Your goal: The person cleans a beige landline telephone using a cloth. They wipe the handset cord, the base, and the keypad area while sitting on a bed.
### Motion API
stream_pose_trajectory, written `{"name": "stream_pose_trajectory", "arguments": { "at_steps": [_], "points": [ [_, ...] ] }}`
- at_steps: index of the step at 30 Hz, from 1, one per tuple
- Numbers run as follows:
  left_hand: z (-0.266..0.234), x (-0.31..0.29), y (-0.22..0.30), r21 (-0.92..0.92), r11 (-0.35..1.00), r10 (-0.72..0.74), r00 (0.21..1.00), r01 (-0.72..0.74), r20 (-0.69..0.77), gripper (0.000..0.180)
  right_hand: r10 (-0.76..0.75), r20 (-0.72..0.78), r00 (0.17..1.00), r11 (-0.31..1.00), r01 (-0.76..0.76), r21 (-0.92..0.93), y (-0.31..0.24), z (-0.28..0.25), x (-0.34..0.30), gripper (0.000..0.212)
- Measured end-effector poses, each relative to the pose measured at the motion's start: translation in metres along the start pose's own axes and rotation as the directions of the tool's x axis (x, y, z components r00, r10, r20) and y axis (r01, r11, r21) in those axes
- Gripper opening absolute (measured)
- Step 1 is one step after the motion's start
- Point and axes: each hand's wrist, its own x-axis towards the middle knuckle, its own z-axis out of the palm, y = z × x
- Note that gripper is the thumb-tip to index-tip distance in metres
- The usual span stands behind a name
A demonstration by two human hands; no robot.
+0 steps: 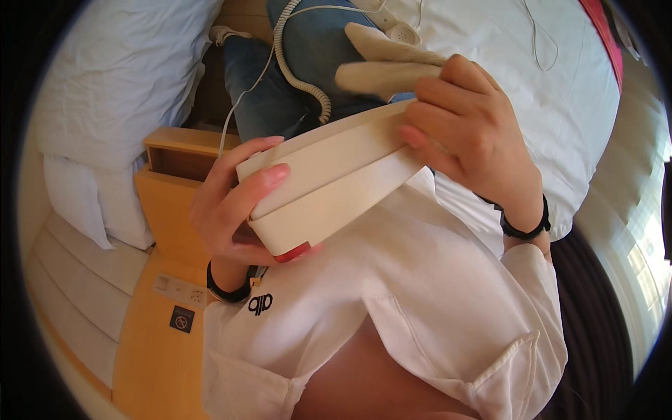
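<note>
A cream telephone base (343, 175) with a red patch at one lower corner is held up in front of my chest, tilted. My left hand (227, 203) grips its left end, fingers over the near and upper edges. At its right end, my right hand (469, 122) is closed on a beige cloth (385, 73), whose two folded ends stick out to the left above the base. The fingers of this hand are at the base's edge; how far the cloth touches it is hidden.
The phone handset (402, 31) lies on the white bed (546, 119), its coiled cord (283, 52) hanging over my jeans. A thin white cable (245, 91) runs down to the base. At left are a wooden nightstand (171, 203), white pillows (126, 70) and a socket panel (178, 289).
</note>
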Motion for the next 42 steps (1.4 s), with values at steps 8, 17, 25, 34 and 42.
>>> {"name": "stream_pose_trajectory", "arguments": {
  "at_steps": [8, 17, 25, 34, 42],
  "points": [
    [0.000, 0.016, 0.013, 0.102, 0.993, 0.049, 0.994, -0.058, 0.094, 0.061, -0.197, -0.065, 0.978, 0.969, 0.204, 0.141, -0.029, 0.010, 0.025, 0.018],
    [0.003, 0.013, 0.011, 0.033, 0.999, 0.001, 1.000, -0.001, -0.008, 0.059, -0.118, 0.085, 0.989, 0.990, 0.111, 0.085, 0.010, -0.005, -0.010, 0.020],
    [0.008, 0.024, 0.022, 0.127, 0.991, -0.043, 0.999, 0.041, 0.008, 0.054, -0.304, -0.058, 0.951, 0.948, 0.308, 0.079, -0.023, 0.006, 0.022, 0.023],
    [-0.001, 0.016, 0.017, 0.064, 0.998, -0.030, 0.998, 0.027, 0.048, 0.051, -0.095, 0.300, 0.949, 0.994, 0.075, 0.077, 0.017, -0.032, -0.024, 0.019],
    [-0.007, 0.007, 0.005, 0.015, 1.000, 0.026, 0.998, -0.027, 0.058, 0.044, 0.351, 0.069, 0.934, 0.467, -0.239, 0.851, 0.020, -0.046, -0.022, 0.041]
  ]
}}
